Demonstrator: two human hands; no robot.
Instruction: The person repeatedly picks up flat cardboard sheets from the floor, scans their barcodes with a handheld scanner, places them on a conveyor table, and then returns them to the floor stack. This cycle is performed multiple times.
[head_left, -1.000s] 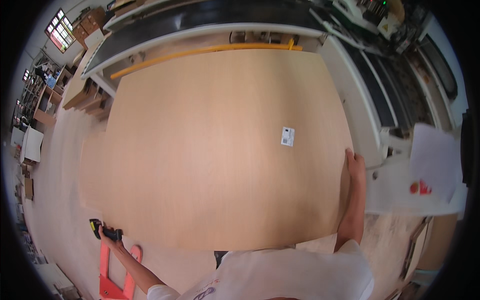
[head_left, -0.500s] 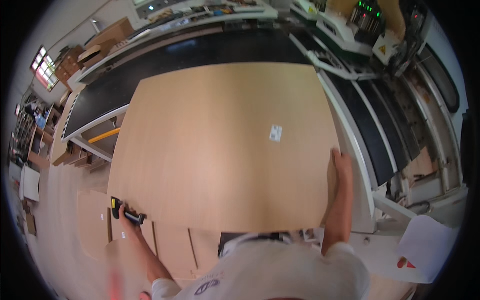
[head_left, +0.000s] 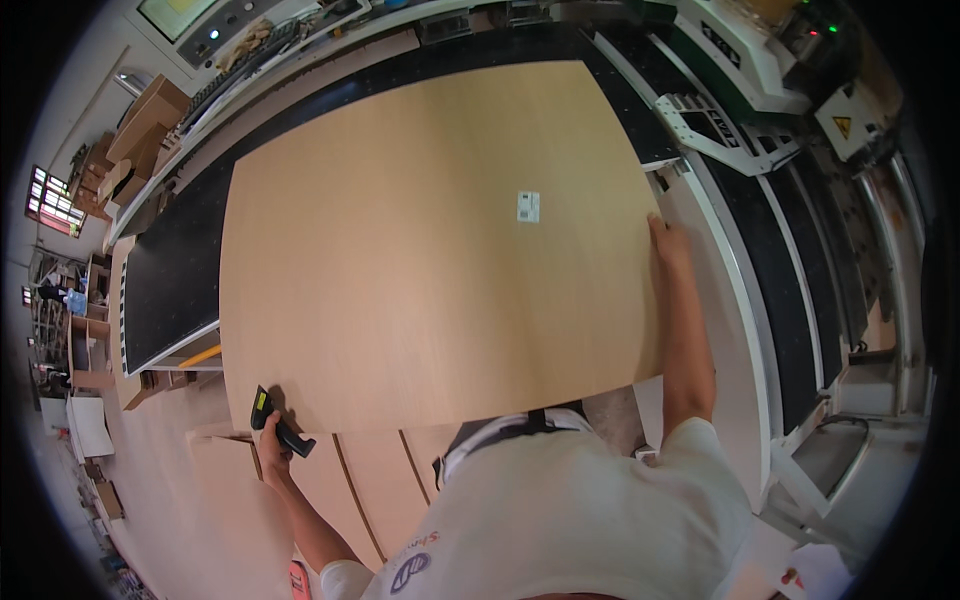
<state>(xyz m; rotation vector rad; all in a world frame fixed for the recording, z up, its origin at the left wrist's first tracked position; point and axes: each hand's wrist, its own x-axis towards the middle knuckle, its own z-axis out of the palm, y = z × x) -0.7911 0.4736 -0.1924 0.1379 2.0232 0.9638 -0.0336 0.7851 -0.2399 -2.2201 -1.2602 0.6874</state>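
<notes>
A large pale wood-grain panel lies in front of me, its far part over the black machine bed. A small white label is stuck on its face, right of the middle. At the panel's near left corner, my left hand is closed round a black handheld barcode scanner with a yellow patch. Whether those fingers also grip the panel, I cannot tell. My right hand is closed on the panel's right edge, with most of its fingers hidden.
The black bed extends beyond the panel on the left. A white machine head and a white bracket stand at the far right, near black rails. More pale panels stand low beside me. Cardboard boxes sit far left.
The panel has moved farther over the black bed and turned slightly, its far right corner now higher in view. Both hands have stayed at its edges. My view has shifted too.
</notes>
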